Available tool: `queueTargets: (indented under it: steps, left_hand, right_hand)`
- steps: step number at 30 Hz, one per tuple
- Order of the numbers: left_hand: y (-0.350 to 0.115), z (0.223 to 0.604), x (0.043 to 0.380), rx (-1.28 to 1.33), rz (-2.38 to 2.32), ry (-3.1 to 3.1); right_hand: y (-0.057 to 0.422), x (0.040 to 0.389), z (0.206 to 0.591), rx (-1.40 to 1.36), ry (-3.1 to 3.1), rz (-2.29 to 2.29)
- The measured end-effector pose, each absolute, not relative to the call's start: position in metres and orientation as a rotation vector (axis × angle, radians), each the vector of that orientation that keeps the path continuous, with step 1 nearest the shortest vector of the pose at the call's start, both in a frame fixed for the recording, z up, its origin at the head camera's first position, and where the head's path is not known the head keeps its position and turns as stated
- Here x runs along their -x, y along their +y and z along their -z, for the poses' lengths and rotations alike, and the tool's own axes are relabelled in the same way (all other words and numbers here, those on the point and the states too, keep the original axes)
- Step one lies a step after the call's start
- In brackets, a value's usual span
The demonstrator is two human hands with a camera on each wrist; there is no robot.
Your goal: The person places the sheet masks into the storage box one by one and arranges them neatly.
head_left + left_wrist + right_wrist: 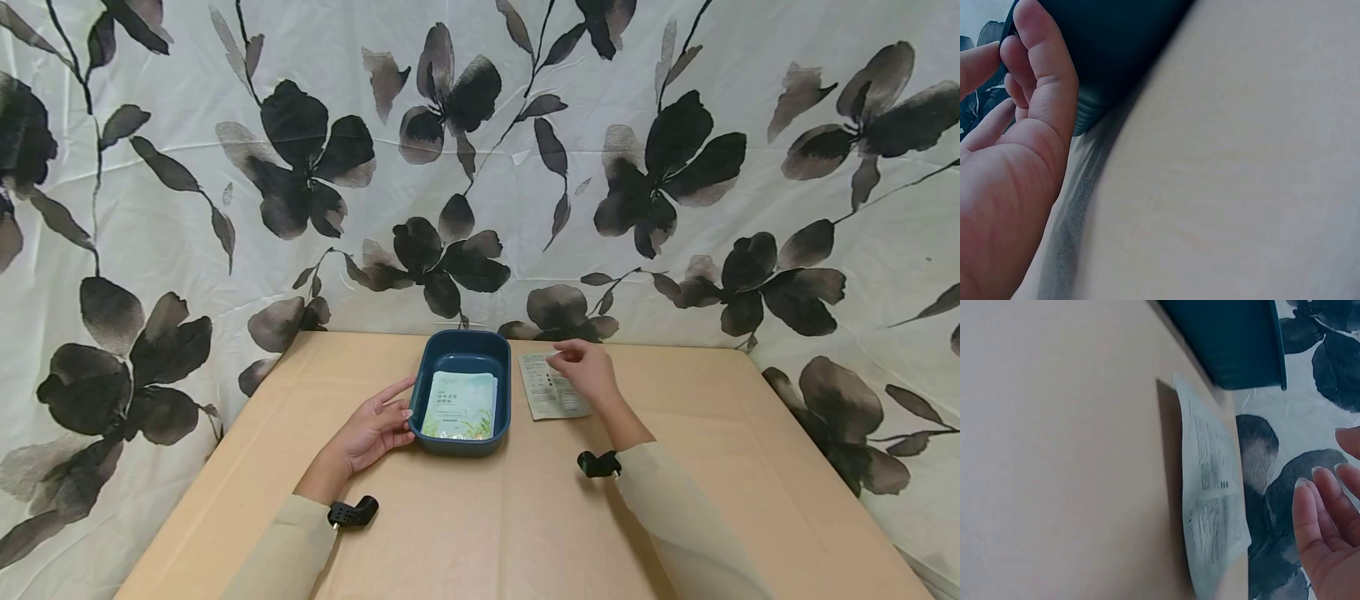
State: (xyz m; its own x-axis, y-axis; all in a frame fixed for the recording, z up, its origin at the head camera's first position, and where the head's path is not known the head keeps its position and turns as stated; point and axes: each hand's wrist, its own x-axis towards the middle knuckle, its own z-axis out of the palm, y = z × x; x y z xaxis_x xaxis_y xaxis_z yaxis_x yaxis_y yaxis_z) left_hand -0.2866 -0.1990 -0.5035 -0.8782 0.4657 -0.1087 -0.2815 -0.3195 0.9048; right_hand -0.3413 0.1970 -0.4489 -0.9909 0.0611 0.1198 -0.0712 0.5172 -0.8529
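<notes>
A dark blue rectangular plastic bin (pixel 465 448) stands near the table's far edge. Inside it lies a pale green flat sachet (pixel 459 404) with printed leaves and text; whether others lie beneath cannot be told. My left hand (pixel 371 429) touches the bin's left side, its fingers lightly bent against the rim and outer wall. Right of the bin, a second pale sachet (pixel 553 390), covered in small print, lies on the table. Above that sachet's right side hovers my right hand (pixel 588 371). In the right wrist view its fingers (pixel 1307 512) bend loosely, apart from the sachet, holding nothing.
A light tan table (pixel 420 525) carries everything. Behind it hangs a white cloth (pixel 540 183) with dark flowers, meeting the far edge just past the bin. Each wrist wears a small black camera, the left one (pixel 352 512) close above the tabletop.
</notes>
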Motion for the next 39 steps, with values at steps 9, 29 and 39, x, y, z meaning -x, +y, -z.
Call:
queueTargets:
  steps: [9,29,39]
  left_hand:
    - [-0.199,0.502,0.286,-0.246,-2.223,1.465]
    - [-0.201,0.505,0.29,-0.258,-2.216,1.467]
    - [-0.201,0.505,0.29,-0.249,-2.222,1.472]
  right_hand:
    - [0.204,0.35,0.459,0.019,-2.585,-1.468]
    - [0.218,0.381,0.484,0.178,-2.616,-1.522]
    - [0.217,0.388,0.487,0.232,-2.667,-1.476]
